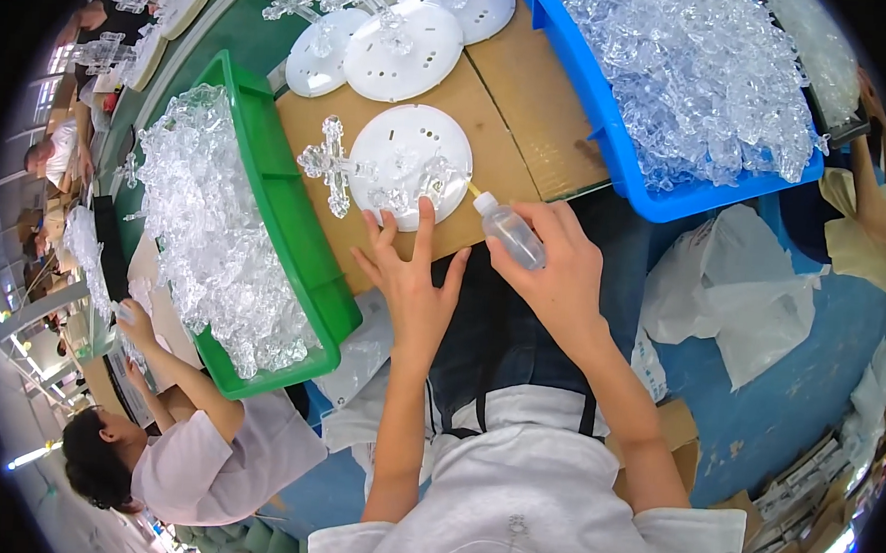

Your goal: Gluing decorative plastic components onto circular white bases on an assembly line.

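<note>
A round white disc (416,125) with small holes lies on the brown cardboard (310,235) in front of me. Clear branching plastic pieces rest on it, and a cross-shaped clear piece (327,165) juts past its left side. My left hand (414,290) is open, fingers spread, its fingertips at the disc's near edge. Between the fingers of my right hand (561,273) is a small clear squeeze bottle (514,238) with a white cap. Its thin yellowish tip points toward the disc's right edge. Whether the tip touches the disc, I cannot tell.
To the left stands a green bin (289,258) heaped with clear plastic parts; a blue bin (657,203) of similar parts is at the right. Several white discs with clear pieces (405,54) lie farther back. A co-worker (223,455) sits at the left. White plastic bags (733,292) lie at the right.
</note>
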`<action>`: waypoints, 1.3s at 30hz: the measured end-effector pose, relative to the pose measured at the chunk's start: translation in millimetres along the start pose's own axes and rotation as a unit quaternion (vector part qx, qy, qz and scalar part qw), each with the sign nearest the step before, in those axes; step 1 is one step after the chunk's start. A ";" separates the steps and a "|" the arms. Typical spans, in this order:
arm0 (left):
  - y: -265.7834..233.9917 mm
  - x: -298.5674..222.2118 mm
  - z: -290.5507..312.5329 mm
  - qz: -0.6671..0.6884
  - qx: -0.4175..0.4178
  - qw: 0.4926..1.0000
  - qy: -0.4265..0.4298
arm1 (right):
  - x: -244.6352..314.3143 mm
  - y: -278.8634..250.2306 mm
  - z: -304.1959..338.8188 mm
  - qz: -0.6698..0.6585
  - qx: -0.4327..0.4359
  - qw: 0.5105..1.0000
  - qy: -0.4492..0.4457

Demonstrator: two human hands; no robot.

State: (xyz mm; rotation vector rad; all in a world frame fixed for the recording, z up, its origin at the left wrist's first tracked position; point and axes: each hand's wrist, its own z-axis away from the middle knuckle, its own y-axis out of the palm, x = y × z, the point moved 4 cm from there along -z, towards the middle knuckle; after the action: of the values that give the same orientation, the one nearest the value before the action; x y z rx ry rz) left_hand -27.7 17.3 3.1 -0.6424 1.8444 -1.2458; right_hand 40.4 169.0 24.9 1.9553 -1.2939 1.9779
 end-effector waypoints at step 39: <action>0.5 -44.1 -32.6 -0.013 0.050 0.998 0.025 | -10.6 -15.7 -13.2 0.018 0.027 0.999 0.030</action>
State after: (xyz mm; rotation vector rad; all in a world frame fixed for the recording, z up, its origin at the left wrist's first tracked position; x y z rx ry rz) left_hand -30.7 68.1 23.7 -0.5865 1.8056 -1.3732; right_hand 41.1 192.0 25.9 1.8934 -1.2834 2.0916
